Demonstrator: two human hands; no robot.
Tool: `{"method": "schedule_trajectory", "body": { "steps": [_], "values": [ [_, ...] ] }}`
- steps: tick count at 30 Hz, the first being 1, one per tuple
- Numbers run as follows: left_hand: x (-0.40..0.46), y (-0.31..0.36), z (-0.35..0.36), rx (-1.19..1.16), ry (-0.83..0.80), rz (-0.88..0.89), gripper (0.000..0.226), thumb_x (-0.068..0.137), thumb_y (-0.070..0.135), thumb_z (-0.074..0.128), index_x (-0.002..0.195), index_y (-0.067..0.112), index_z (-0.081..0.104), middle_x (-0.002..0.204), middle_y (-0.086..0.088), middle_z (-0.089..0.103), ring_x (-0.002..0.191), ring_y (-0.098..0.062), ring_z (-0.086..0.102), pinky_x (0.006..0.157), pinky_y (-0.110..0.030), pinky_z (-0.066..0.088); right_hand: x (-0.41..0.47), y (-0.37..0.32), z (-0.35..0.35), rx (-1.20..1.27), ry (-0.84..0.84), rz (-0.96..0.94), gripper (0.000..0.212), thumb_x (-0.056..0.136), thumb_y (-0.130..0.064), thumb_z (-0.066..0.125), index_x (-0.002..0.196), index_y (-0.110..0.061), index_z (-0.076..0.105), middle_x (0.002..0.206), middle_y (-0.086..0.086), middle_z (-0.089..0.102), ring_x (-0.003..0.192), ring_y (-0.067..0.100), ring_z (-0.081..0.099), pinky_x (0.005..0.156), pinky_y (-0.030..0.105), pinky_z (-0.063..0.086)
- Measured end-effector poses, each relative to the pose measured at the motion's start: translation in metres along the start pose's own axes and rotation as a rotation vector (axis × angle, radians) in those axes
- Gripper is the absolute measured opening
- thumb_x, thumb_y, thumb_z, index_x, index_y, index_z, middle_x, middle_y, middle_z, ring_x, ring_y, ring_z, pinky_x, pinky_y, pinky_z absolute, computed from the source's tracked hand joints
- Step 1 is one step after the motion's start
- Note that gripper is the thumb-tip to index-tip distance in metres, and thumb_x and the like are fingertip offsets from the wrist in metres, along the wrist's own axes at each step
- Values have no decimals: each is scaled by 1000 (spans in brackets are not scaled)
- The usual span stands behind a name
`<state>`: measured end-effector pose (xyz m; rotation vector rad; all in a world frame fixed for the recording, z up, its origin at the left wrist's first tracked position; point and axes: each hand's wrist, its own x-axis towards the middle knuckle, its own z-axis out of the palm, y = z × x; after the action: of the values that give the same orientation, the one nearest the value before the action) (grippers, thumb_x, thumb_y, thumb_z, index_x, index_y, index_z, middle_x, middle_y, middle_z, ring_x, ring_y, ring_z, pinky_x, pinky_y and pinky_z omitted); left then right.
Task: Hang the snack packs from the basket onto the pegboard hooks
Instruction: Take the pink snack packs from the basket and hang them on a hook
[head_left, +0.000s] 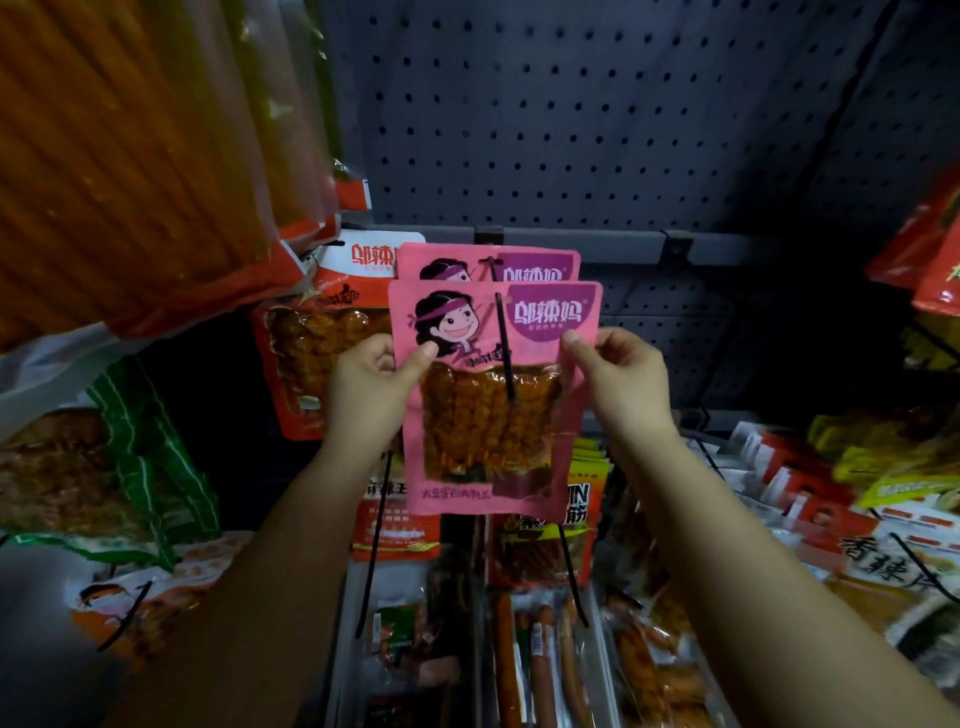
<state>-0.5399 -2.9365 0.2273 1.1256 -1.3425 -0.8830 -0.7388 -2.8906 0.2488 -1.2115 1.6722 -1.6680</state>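
I held the pink snack pack (493, 395) by its two side edges, left hand (371, 387) and right hand (626, 379) each pinching it between thumb and curled fingers. The black hook (503, 345) ran through its top hole, with a second pink pack (488, 265) behind it. I judged that pushing crookedly could tear the hole or slide the pack off the hook's tip. An orange pack (317, 353) hung just beside on the left, crowding my knuckles against the pegboard (597, 114).
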Motion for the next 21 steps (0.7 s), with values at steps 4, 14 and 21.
{"method": "schedule_trajectory", "body": {
  "steps": [4,14,21],
  "values": [
    [30,1,9,95,27,24,8,84,24,69,78,23,63,76,0,70,75,-26,69,76,-46,57,29,2,11,-101,40,9,26,88,-28,64,70,-10,62,77,17,70,75,37,68,74,50,56],
    [59,-1,26,346,187,46,39,82,31,69,59,25,39,57,10,45,49,-4,40,42,-13,27,64,8,25,-244,101,2,30,86,-37,63,77,-9,65,78,8,71,77,25,67,76,41,55],
    [51,-9,25,298,206,35,27,80,34,72,89,16,54,89,-1,61,77,-15,57,57,-19,38,56,23,20,-232,67,57,29,83,-42,66,81,-14,58,88,11,71,85,27,67,81,42,54]
  ]
}}
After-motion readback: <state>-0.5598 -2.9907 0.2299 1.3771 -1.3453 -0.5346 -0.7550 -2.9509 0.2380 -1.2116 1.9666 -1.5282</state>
